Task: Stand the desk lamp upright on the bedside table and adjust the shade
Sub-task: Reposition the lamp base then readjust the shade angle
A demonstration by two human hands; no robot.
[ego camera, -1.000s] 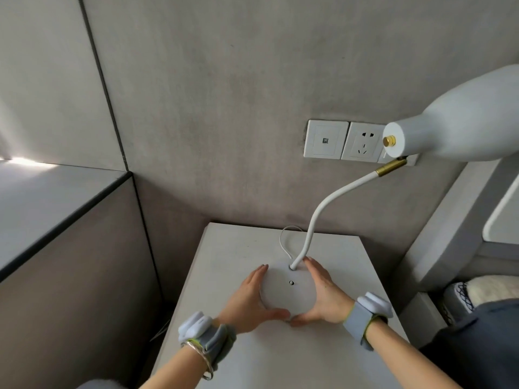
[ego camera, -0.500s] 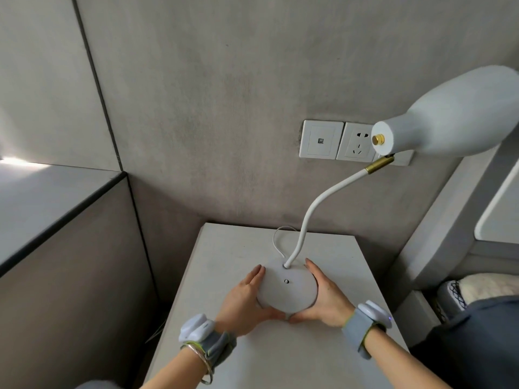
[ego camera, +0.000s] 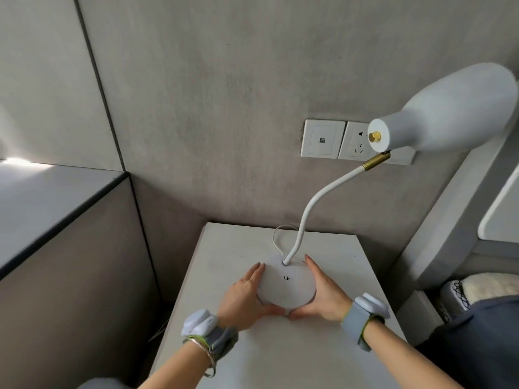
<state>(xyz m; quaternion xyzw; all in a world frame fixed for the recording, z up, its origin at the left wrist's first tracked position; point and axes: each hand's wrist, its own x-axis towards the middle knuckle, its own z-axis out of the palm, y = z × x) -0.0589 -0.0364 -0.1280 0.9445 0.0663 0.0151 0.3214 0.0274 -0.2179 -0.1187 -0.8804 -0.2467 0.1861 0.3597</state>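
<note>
A white desk lamp stands upright on the pale bedside table [ego camera: 233, 352]. Its round base [ego camera: 286, 287] lies flat near the table's middle, with a small button on top. A bent white neck [ego camera: 314, 203] rises from the base's far edge to a brass joint and a long white shade [ego camera: 446, 113] that points up and to the right. My left hand [ego camera: 244, 299] cups the base's left edge and my right hand [ego camera: 323, 296] cups its right edge, thumbs nearly meeting at the near rim. A thin white cord [ego camera: 276, 234] loops behind the base.
A wall switch [ego camera: 323, 138] and a socket [ego camera: 356, 141] sit on the grey wall behind the lamp. A grey ledge [ego camera: 47, 203] runs along the left, with a gap between it and the table. A padded headboard [ego camera: 438, 234] and bedding lie to the right.
Both hands stayed on the base and slid it slightly toward the left and nearer. The shade and neck shifted left with it.
</note>
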